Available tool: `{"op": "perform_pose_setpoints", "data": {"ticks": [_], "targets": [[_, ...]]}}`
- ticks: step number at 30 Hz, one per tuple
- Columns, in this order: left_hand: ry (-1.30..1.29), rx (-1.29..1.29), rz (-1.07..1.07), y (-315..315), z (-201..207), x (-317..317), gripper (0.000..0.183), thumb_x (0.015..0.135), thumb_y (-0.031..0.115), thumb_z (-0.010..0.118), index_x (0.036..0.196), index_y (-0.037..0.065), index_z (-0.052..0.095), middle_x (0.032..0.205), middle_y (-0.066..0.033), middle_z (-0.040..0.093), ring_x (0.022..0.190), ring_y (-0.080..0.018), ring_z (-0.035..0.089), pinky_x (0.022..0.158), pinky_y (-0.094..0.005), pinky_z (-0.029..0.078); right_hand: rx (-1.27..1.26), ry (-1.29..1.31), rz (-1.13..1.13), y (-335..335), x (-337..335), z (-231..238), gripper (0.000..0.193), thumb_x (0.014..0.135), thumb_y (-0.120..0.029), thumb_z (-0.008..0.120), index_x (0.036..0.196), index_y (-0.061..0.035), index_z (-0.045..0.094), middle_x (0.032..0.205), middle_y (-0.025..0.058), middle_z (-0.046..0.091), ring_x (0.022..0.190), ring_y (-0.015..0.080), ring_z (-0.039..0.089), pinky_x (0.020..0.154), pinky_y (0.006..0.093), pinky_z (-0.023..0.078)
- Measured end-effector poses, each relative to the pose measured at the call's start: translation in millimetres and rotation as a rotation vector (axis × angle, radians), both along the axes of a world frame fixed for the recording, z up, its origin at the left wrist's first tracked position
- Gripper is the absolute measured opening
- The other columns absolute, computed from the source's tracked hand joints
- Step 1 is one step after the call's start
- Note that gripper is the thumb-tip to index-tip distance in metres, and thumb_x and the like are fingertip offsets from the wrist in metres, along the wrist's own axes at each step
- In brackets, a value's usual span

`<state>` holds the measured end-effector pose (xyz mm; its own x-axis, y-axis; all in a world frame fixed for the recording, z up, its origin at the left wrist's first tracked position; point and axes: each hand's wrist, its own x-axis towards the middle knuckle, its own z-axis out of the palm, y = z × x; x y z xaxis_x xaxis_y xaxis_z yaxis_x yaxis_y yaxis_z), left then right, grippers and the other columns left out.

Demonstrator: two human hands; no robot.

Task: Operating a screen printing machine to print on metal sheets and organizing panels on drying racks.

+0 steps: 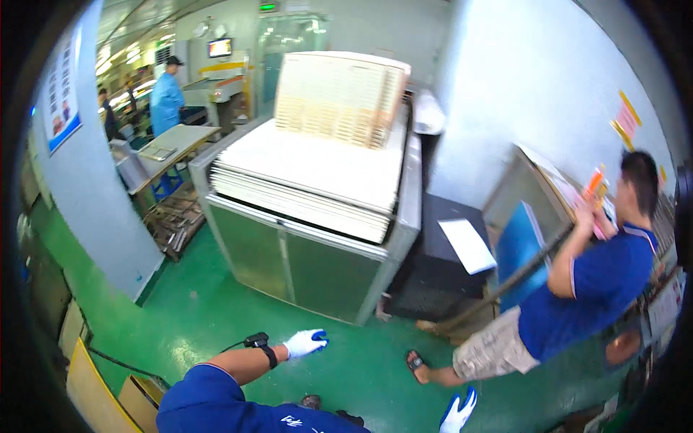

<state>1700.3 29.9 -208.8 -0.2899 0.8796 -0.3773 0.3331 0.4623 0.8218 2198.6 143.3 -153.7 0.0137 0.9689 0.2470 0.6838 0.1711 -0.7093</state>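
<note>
1. White sheet stack point(310, 162) is parked on the metal cabinet point(325, 278), well ahead of both hands, and isn't being touched.
2. Nothing seems to be gripped: the left hand point(306, 344) is held out, fingers loosely extended; the right hand point(458, 415) is spread open near the bottom edge.
3. Step-wise, pre-contact probably; a forward reach would be needed before any sheet could be grabbed.
</note>
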Motion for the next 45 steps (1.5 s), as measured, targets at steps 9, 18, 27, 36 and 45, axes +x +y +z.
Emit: {"op": "perform_pose_setpoints", "data": {"ticks": [9,18,27,36,45], "targets": [[0.031,0.762,0.523,-21,185,-324,0.042,0.09,0.016,0.061,0.127,-0.003,0.055,0.105,-0.0088,0.068,0.092,-0.0151,0.065,0.079,-0.0296,0.053,0.096,0.636,0.578,207,-312,108,0.048,0.101,-0.015,0.046,0.144,0.0024,0.035,0.15,0.0136,0.036,0.136,0.0253,0.036,0.113,0.0363,0.027],[0.326,0.763,1.007,-49,350,-682,0.053,0.093,0.048,0.056,0.126,0.007,0.056,0.11,-0.0027,0.062,0.099,-0.0142,0.056,0.084,-0.028,0.043,-0.025,0.939,0.814,506,-544,275,0.059,0.101,-0.043,0.036,0.154,-0.0198,0.022,0.157,0.0047,0.024,0.144,0.0276,0.023,0.116,0.0453,0.011],[-0.02,0.785,0.694,165,376,-810,0.075,0.092,0.063,0.044,0.152,0.021,0.026,0.156,-0.0083,0.028,0.143,-0.0274,0.026,0.114,-0.0449,0.019,-0.155,0.823,0.83,646,-743,322,0.06,0.096,-0.057,0.037,0.152,-0.0389,0.022,0.161,0.0095,0.01,0.146,0.0343,0.013,0.115,0.0521,0.006],[-0.293,0.859,0.477,391,382,-916,0.1,0.082,0.083,0.032,0.151,0.011,0.027,0.158,-0.014,0.022,0.147,-0.0273,0.016,0.118,-0.0432,0.009,-0.222,0.938,0.8,655,-840,355,0.086,0.088,-0.07,0.045,0.153,-0.0167,0.024,0.155,0.011,0.028,0.141,0.0262,0.029,0.115,0.0429,0.02],[-0.786,0.939,0.057,438,399,-865,0.092,0.086,0.077,0.037,0.139,0.002,0.045,0.136,-0.0152,0.053,0.123,-0.0265,0.053,0.1,-0.0444,0.045,-0.391,1.104,1.111,685,-870,345,0.085,0.09,-0.068,0.044,0.148,-0.0069,0.032,0.146,0.0129,0.044,0.128,0.0296,0.047,0.11,0.0431,0.034]]}}
